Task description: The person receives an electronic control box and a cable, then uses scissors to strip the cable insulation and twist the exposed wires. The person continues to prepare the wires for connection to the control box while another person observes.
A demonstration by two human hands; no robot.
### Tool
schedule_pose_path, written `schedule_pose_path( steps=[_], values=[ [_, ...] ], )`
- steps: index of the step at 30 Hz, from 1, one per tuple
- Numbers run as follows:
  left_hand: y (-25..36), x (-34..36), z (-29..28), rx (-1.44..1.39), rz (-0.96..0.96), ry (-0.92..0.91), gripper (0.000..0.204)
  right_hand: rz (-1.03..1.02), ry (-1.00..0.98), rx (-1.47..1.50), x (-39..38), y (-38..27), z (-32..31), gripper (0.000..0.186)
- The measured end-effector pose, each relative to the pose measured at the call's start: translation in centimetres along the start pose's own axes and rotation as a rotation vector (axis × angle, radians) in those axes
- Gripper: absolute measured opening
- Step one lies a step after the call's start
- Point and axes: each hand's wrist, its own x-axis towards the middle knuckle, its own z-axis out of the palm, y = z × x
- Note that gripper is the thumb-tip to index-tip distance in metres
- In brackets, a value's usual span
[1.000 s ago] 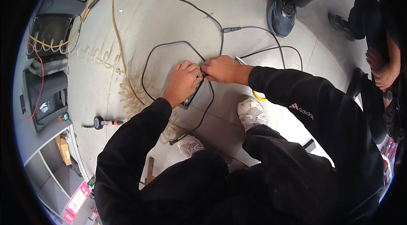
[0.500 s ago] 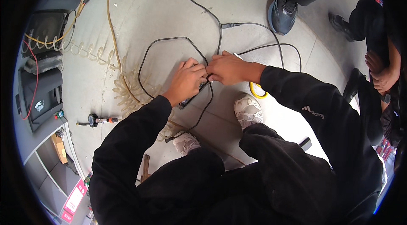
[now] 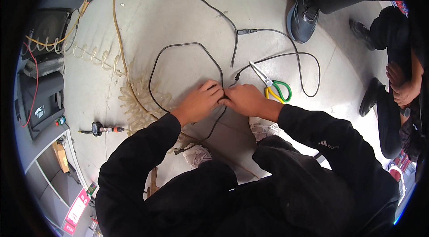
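Observation:
My left hand [image 3: 199,102] and my right hand [image 3: 246,100] meet low over the floor, fingers closed on a black cable [image 3: 187,43] that loops out to the left. Below them its lower run ends in a plug [image 3: 178,151] by my left shoe. What exactly lies between the fingertips is partly hidden. Just above my right hand, a second black cable has a dark end [image 3: 237,76] with a thin stub pointing toward my fingers. Beside it lie scissors [image 3: 268,81] with one green and one yellow handle. A third black cable [image 3: 235,36] ends loose on the floor above my hands.
A coiled clear air hose [image 3: 138,98] spreads left of my hands, with a tyre inflator gauge [image 3: 97,128] at its side. Grey bins [image 3: 42,98] and shelves stand at far left. At right are a person's dark shoe [image 3: 304,18] and another person's hands [image 3: 402,87].
Both hands have moved slightly down. The cable above them now shows a separate loose end. The scissors, mostly hidden under my right hand before, lie uncovered on the floor.

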Motion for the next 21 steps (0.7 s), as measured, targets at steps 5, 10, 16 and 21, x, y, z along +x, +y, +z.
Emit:
schedule_pose_path(
  steps=[5, 10, 16, 21],
  values=[
    [2.6, 0.9, -2.8, -0.183, -0.006, -0.022, 0.019, -0.057, 0.049, 0.490, -2.0, 0.3, -0.9, 0.040],
    [6.9, 2.4, -8.2, -0.407, -0.059, -0.051, 0.022, 0.035, -0.163, 0.951, -6.1, -2.6, -7.7, 0.043],
    [11.3, 1.5, -12.5, -0.645, -0.188, -0.260, 0.018, -0.067, -0.205, 0.990, -9.3, -5.2, -9.4, 0.044],
    [12.0, -1.5, -13.9, -0.895, -0.288, -0.380, 0.012, 0.138, -0.287, 1.281, -11.8, -3.9, -10.9, 0.047]
  ],
)
